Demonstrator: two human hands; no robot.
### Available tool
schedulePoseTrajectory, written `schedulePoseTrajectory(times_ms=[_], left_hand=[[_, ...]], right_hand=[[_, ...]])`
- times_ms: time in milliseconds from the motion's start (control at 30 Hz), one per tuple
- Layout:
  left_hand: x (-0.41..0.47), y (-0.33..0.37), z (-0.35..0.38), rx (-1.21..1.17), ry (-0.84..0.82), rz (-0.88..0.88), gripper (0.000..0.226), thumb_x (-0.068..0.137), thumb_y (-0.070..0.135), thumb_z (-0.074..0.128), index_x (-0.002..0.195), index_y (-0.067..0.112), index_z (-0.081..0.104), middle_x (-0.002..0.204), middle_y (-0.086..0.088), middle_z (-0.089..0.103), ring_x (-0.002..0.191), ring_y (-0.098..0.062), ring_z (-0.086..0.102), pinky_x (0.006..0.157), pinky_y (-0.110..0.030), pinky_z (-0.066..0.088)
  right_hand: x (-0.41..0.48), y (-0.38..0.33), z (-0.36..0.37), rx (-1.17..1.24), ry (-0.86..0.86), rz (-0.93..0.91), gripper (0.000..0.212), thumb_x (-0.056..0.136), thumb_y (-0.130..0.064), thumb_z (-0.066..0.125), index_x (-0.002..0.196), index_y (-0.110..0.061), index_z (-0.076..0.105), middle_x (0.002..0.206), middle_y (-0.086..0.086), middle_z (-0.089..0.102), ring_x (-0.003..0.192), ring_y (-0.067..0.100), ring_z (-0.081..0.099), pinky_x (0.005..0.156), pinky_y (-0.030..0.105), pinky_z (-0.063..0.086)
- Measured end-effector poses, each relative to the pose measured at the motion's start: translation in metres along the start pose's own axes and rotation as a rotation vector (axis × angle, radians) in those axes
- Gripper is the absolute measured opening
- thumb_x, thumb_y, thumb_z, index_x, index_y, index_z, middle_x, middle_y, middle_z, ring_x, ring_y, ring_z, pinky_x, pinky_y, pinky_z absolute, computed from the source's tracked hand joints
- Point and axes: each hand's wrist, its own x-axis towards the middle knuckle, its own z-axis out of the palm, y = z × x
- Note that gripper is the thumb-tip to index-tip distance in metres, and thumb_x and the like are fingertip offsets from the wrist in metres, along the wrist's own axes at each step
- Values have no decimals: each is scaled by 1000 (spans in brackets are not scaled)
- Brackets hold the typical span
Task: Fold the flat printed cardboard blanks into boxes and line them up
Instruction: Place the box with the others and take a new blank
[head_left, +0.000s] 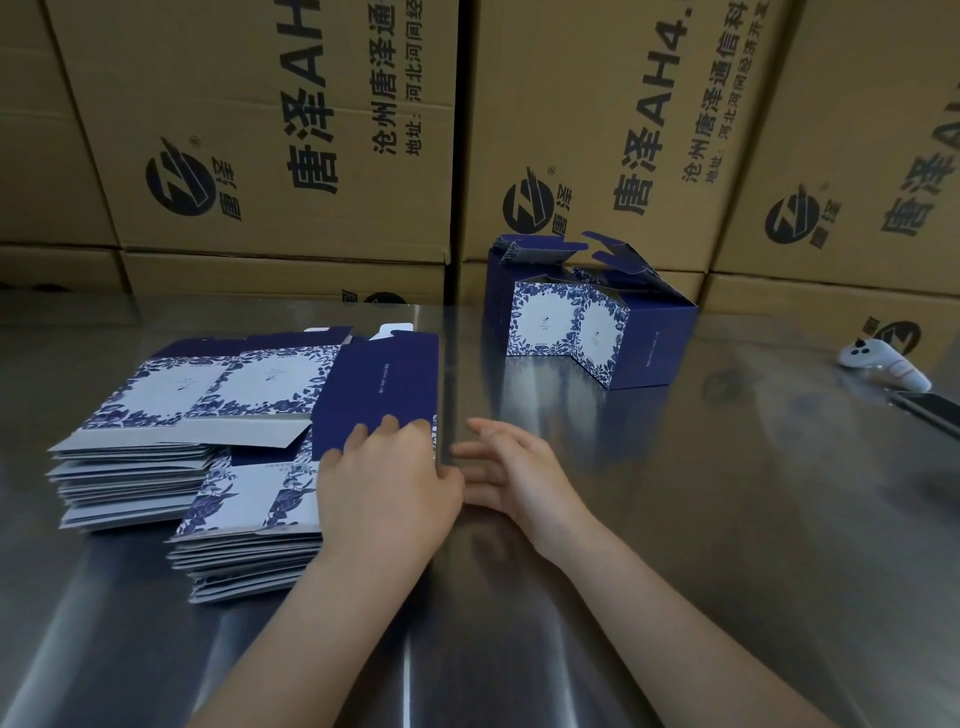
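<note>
Two stacks of flat blue-and-white floral blanks lie on the left of the steel table: a rear stack (130, 457) and a nearer stack (249, 545). A dark blue top blank (379, 384) lies across them. My left hand (384, 478) rests on this blank's near right corner, fingers on top and thumb at its edge. My right hand (514, 467) hovers just right of it, fingers straight and pointing at the blank's edge, holding nothing. Folded boxes (566, 322) with open top flaps stand at the back centre, one (519, 260) behind the others.
Large brown shipping cartons (260, 130) form a wall along the table's far edge. A white handheld controller (883, 364) and a dark phone (930, 408) lie at the right edge. Bare steel table (675, 519) spreads in front and to the right.
</note>
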Motion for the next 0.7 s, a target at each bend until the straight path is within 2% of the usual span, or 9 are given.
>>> schedulePoseTrajectory(times_ms=[133,233,367,467,500,533,600,667,700], left_hand=[[-9,12,0,24,8,47,27,87,36,45,108,26,59,110,5,61,111,-22,53,80,-36,37],[-15,19,0,45,-29,54,28,90,36,42,110,26,57,127,3,59,127,-26,47,90,-38,40],[-23,27,1,110,-49,88,31,91,35,40,117,26,53,134,0,56,133,-28,44,94,-39,41],[-30,33,4,136,-67,112,42,92,36,37,131,27,48,143,-2,50,139,-30,38,100,-41,39],[-31,35,4,129,-63,117,44,92,37,35,133,27,47,143,-1,49,139,-29,38,101,-41,38],[-32,36,3,112,-50,123,44,92,39,33,132,27,49,141,1,52,138,-27,40,101,-40,38],[-32,36,0,43,-2,137,47,92,45,28,127,28,54,129,7,59,127,-21,50,96,-37,41],[-30,35,-3,-74,60,158,44,92,46,32,120,28,61,115,8,65,109,-19,58,88,-36,47],[-29,34,-5,-156,98,169,37,93,44,39,114,27,65,110,7,67,102,-20,61,84,-37,48]], right_hand=[[-1,-3,0,159,-94,103,32,102,-36,45,124,-14,53,98,11,74,80,24,73,58,29,57],[0,-3,-2,198,-188,138,41,102,-43,39,133,-18,51,113,9,72,96,21,72,67,29,58],[0,-3,-2,189,-234,152,39,101,-38,46,127,-14,62,122,9,69,107,22,68,81,30,58],[5,2,-6,167,-225,104,34,99,-23,51,129,-9,60,127,15,65,116,29,63,100,39,50],[6,2,-8,163,-226,85,33,99,-18,50,129,-8,59,127,15,65,116,29,63,102,40,49],[6,2,-9,165,-229,70,33,99,-15,49,129,-8,59,125,15,65,113,29,64,99,39,50],[6,0,-11,181,-255,49,29,99,-13,48,123,-9,64,112,11,71,98,23,69,84,33,56],[5,-2,-13,188,-288,29,26,97,-9,48,97,-15,73,86,3,72,77,15,70,66,26,55],[6,-2,-14,187,-301,22,31,95,-5,48,84,-19,73,77,0,70,70,13,69,60,23,54]])
